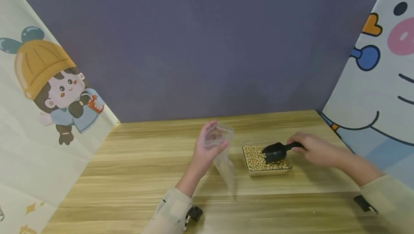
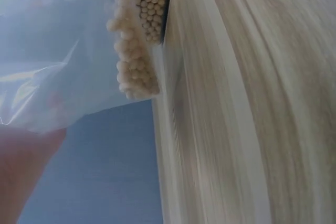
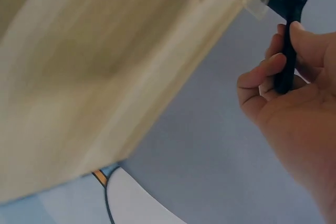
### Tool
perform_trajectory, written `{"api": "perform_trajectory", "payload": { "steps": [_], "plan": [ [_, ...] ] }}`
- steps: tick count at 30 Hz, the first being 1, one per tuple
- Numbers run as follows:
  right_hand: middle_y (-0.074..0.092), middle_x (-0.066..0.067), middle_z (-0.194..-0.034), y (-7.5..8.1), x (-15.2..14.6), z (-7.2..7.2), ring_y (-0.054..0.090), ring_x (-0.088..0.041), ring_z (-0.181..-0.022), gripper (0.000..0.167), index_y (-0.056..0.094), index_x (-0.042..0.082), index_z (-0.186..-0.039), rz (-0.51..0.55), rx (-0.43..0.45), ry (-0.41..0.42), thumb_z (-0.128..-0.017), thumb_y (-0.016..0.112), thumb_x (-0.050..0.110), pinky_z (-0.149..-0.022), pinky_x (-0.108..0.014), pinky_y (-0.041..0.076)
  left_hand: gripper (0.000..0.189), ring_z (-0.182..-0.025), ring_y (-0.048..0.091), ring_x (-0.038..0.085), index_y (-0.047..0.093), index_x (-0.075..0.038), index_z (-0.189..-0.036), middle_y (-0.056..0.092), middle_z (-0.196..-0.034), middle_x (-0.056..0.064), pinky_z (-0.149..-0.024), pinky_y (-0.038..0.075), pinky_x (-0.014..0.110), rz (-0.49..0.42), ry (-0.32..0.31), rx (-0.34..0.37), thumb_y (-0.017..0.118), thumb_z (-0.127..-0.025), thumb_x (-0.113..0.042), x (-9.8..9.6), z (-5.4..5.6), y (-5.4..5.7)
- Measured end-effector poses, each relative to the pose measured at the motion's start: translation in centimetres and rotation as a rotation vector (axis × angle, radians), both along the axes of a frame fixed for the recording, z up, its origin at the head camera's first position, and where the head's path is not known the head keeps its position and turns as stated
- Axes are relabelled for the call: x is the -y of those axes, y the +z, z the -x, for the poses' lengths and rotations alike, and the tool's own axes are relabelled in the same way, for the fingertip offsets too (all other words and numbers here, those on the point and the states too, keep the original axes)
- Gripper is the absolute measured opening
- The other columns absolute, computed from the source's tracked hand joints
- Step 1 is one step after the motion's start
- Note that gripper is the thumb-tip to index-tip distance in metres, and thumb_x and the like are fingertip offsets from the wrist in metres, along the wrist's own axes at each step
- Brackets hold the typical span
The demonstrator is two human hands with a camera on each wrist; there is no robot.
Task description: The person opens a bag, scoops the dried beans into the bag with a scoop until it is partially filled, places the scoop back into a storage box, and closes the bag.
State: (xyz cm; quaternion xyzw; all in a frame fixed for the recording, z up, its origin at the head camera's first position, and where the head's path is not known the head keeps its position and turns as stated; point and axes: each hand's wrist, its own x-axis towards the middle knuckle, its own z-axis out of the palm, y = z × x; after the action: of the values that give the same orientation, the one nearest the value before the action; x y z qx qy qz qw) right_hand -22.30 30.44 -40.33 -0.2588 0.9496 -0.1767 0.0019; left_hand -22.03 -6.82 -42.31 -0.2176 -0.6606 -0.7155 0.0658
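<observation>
My left hand (image 1: 204, 153) holds a clear plastic bag (image 1: 225, 167) by its top, thumb and fingers spreading the mouth. In the left wrist view, round tan beans (image 2: 135, 64) lie in the bag's bottom corner. My right hand (image 1: 315, 150) grips the handle of a black scoop (image 1: 275, 152), fingers curled round it as the right wrist view shows. The scoop's bowl is at the beans (image 1: 255, 156) in a clear rectangular container (image 1: 268, 172), just right of the bag.
The container stands on a wood-grain table (image 1: 136, 176). A dark grey-blue panel (image 1: 200, 47) rises behind it. Cartoon-printed walls flank both sides, with a capped figure (image 1: 64, 86) on the left. A black clip device (image 1: 194, 213) sits at the left sleeve.
</observation>
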Motion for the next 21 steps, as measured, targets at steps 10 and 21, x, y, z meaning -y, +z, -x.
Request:
{"api": "perform_trajectory", "payload": {
  "steps": [10,21],
  "plan": [
    [0.072,-0.004,-0.112,-2.2,1.2,-0.4,0.065,-0.014,-0.101,0.014,0.068,0.006,-0.116,0.17,0.117,0.016,-0.103,0.065,0.009,-0.077,-0.031,0.057,0.098,-0.125,0.054,0.034,0.031,-0.019,-0.162,0.05,-0.146,0.016,-0.093,0.06,0.03,0.041,-0.081,0.018,0.089,-0.084,-0.032,0.1,-0.3,0.0],
    [0.071,-0.011,-0.122,-2.7,0.7,-0.9,0.068,-0.033,-0.115,0.017,0.067,0.005,-0.12,0.18,0.1,-0.036,-0.104,0.064,0.006,-0.086,-0.04,0.059,0.096,-0.127,0.05,0.05,0.033,-0.017,-0.162,0.053,-0.144,0.019,-0.104,0.054,0.032,0.036,-0.108,-0.023,0.089,-0.084,-0.027,0.0,-0.4,-0.1]
  ]
}}
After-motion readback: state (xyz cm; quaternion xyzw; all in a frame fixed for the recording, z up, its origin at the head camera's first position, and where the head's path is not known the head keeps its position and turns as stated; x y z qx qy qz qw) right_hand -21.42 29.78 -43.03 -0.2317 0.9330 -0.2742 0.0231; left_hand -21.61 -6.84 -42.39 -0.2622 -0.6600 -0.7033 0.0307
